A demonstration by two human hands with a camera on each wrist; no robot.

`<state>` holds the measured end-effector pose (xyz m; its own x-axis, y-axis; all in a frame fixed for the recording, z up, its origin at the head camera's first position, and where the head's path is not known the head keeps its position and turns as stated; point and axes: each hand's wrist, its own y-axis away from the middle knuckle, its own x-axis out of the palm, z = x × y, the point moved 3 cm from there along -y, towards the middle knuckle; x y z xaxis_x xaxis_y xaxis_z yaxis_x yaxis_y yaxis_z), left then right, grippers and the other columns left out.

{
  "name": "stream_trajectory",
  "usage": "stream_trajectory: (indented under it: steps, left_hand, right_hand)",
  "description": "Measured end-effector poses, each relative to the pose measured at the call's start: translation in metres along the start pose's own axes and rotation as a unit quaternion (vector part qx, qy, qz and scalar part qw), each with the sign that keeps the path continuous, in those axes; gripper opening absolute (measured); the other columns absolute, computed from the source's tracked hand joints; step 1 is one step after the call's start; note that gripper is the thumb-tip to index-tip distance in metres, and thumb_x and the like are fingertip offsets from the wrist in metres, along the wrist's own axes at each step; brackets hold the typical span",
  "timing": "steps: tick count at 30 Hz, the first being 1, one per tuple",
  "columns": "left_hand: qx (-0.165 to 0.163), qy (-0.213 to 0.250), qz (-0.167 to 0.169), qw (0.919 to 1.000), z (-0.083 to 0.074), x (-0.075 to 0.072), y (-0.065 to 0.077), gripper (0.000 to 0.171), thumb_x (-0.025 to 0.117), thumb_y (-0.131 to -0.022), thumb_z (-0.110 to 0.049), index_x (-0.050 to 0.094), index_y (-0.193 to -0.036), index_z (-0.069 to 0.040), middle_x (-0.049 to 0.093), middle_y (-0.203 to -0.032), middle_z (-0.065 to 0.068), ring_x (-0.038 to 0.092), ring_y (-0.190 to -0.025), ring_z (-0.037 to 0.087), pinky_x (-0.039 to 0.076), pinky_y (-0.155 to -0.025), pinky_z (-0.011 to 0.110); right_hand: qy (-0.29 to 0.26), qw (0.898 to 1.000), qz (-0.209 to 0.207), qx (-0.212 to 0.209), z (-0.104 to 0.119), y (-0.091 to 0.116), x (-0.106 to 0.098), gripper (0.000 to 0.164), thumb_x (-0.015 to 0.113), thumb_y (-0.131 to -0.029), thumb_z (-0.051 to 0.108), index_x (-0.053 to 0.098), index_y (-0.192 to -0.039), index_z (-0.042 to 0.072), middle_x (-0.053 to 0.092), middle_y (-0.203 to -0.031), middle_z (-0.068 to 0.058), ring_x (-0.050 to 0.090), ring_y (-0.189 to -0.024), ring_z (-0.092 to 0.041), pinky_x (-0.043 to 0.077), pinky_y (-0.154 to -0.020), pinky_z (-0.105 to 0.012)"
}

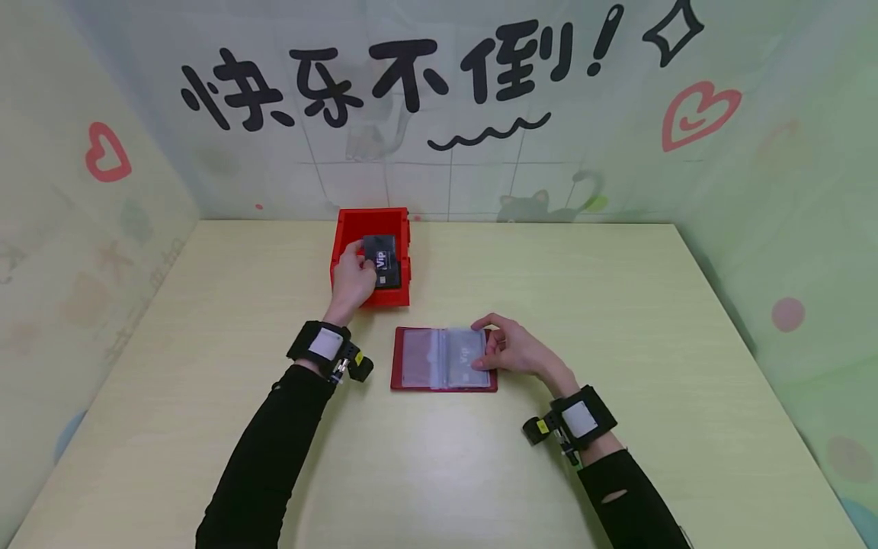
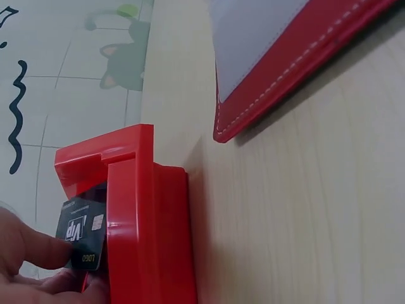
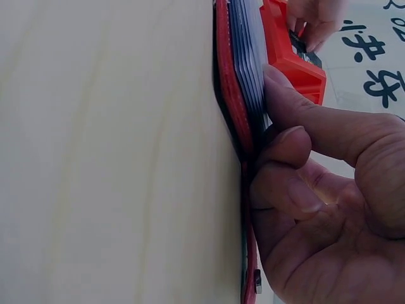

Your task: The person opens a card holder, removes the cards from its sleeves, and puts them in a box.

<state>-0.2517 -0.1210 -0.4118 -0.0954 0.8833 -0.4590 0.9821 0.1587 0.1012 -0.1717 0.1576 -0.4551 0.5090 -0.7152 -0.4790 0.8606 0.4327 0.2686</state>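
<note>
My left hand (image 1: 354,278) reaches into a red plastic bin (image 1: 386,297) and pinches a black VIP card (image 1: 381,261) at its edge. In the left wrist view the thumb lies on the face of the card (image 2: 82,229), with fingers behind it. My right hand (image 1: 516,349) holds the right edge of an open red card holder (image 1: 444,390) on the table. Its thumb (image 3: 285,95) presses on the stacked clear sleeves (image 3: 248,57), while other fingers curl against the edge. The clear sleeves (image 1: 463,354) lie open on both sides of the spine.
The bin stands at the back of the pale wooden table (image 1: 617,305), near the printed backdrop (image 1: 425,183). The card holder lies nearer me, a little to the bin's right. Printed side walls (image 1: 775,252) flank the table.
</note>
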Motion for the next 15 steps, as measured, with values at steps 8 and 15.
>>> stream_trajectory:
  steps: [8, 15]
  left_hand:
    - [0.008, -0.055, 0.015, 0.9984, 0.0005, 0.0072, -0.0048, 0.045, 0.041, -0.103, -0.006, 0.037, -0.147, 0.002, 0.057, -0.135, 0.026, 0.055, -0.115, 0.037, 0.050, -0.105, 0.049]
    - [0.023, -0.120, 0.020, 0.9924, -0.0048, 0.0096, -0.0047, 0.042, 0.047, -0.098, -0.001, 0.044, -0.140, 0.007, 0.063, -0.122, 0.027, 0.058, -0.104, 0.036, 0.054, -0.096, 0.048]
  right_hand:
    - [0.004, 1.000, -0.001, 0.005, 0.0008, -0.0003, 0.0001, 0.058, 0.080, -0.084, 0.010, 0.051, -0.134, 0.005, 0.050, -0.074, -0.001, 0.051, -0.071, -0.015, 0.042, -0.068, -0.026]
    - [0.009, 1.000, 0.001, 0.006, 0.0009, 0.0005, -0.0004, 0.059, 0.080, -0.085, 0.010, 0.050, -0.135, 0.004, 0.050, -0.074, -0.001, 0.051, -0.070, -0.015, 0.041, -0.067, -0.026]
